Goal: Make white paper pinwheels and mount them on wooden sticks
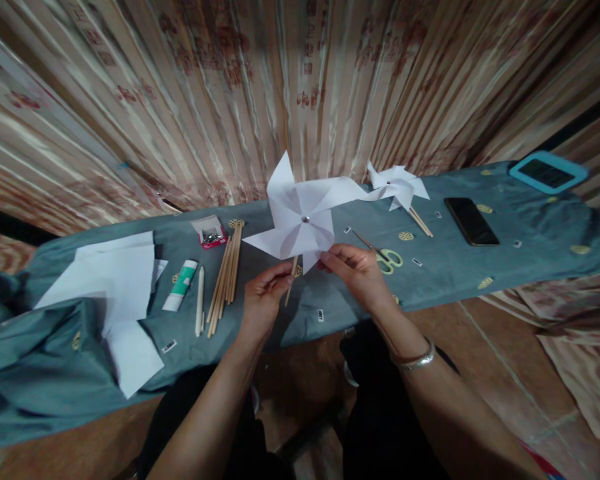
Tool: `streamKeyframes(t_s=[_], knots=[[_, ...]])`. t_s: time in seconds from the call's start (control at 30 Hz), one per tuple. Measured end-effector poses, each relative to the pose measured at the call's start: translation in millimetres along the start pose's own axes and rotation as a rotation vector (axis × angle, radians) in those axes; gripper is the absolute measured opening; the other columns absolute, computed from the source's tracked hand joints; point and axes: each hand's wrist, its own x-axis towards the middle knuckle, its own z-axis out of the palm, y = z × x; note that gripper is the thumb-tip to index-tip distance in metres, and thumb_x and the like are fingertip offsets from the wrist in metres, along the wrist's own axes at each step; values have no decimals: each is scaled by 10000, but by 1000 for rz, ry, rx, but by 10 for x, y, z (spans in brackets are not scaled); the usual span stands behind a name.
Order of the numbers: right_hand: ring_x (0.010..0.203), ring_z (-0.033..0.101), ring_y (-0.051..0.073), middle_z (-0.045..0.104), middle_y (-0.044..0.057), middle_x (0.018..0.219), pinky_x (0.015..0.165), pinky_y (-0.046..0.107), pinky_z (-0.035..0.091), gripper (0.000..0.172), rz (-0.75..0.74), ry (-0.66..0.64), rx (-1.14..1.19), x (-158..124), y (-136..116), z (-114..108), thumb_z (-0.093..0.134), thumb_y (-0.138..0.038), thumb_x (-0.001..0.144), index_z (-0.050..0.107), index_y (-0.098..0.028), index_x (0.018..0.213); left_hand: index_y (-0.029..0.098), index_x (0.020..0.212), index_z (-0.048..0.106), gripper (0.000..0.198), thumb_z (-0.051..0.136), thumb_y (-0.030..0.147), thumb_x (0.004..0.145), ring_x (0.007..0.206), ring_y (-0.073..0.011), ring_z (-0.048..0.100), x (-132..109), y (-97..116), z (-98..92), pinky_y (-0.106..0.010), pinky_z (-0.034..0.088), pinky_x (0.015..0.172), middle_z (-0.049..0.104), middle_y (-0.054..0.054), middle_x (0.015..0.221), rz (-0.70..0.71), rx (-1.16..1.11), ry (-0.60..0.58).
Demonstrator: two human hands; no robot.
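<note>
The left hand [266, 293] is closed on the wooden stick [291, 285], whose long axis rises, slightly tilted, to the pinned centre of the paper pinwheel [303, 223], held over the near edge of the table [445, 270]. The right hand [356, 270] pinches the lower vane tip, just right of the stick.

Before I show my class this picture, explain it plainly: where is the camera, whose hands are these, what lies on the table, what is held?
One camera, worn on a person's head, looks down at their own bare hands; no machine is involved. The left hand grips a wooden stick that runs up behind a white paper pinwheel, whose lower blade the right hand pinches. On the cloth-covered table lie paper sheets, a glue tube, spare sticks, scissors, a phone and a second pinwheel.
</note>
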Motion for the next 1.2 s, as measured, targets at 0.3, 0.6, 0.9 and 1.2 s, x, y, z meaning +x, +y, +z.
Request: streamKeyframes(t_s=[0.3,0.6,0.9,1.2], knots=[[667,638,142,736,17,732,669,285,523,377,67,-113,157,-53,-1,105,779,-583,689,735,-210,723,212,849,785,230,789,254,624,775,-167,686,10,-13,14,-304,518,818,779,-17,828,-11,-19,7],[732,641,145,743,16,794,695,265,495,404,154,-104,59,12,-58,-131,792,-583,671,753,-203,804,224,842,789,238,824,247,607,797,-165,676,-13,1,0,-296,502,827,769,-9,820,-42,-56,14],[664,624,133,738,29,738,651,266,489,447,206,-248,16,0,-48,-169,773,-612,669,738,-175,754,196,801,785,324,890,252,500,791,-163,678,-34,122,75,-295,500,821,768,-34,810,-156,-184,31],[617,609,120,698,0,677,576,231,432,308,205,-487,-150,-140,48,105,775,-462,725,706,-162,744,184,783,780,360,915,258,458,719,-119,650,-5,188,171,-236,492,703,752,-20,776,-192,-271,39]])
